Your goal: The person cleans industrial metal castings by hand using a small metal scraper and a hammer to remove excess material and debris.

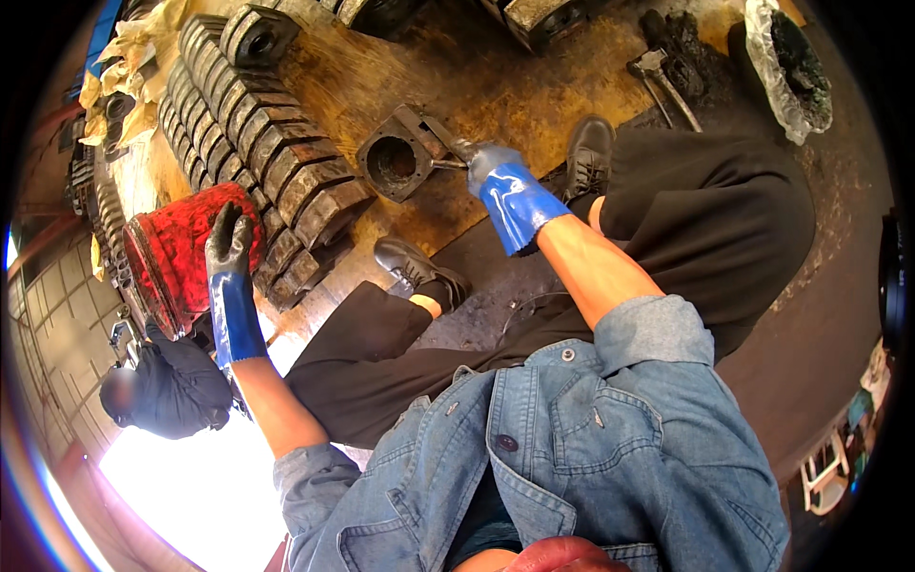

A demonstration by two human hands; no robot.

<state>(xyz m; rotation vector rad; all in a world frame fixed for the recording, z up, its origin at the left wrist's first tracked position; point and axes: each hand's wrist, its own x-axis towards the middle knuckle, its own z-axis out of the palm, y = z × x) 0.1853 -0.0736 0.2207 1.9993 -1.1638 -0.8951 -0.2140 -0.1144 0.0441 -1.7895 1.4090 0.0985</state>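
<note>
My right hand [498, 172], in a long blue glove, is closed around a slim metal tool [450, 164]. The tool's tip reaches the side of a dark, oily metal block [405, 172] with a round bore, lying on the brown work surface. Slight blur and the glove hide the tool's exact kind. On the left, my left hand [231, 243], in a blue glove blackened at the fingers, rests against or just in front of a red bucket [186, 243]. Its fingers point up and are extended, with nothing visible in them.
Rows of stacked metal blocks [276, 143] stand beyond the bucket, with more blocks [543, 19] at the far edge. A hammer [658, 81] lies at the far right near an open plastic bag [777, 76] of dark material. My shoes [591, 153] flank the bored block. Another person [172, 386] crouches at left.
</note>
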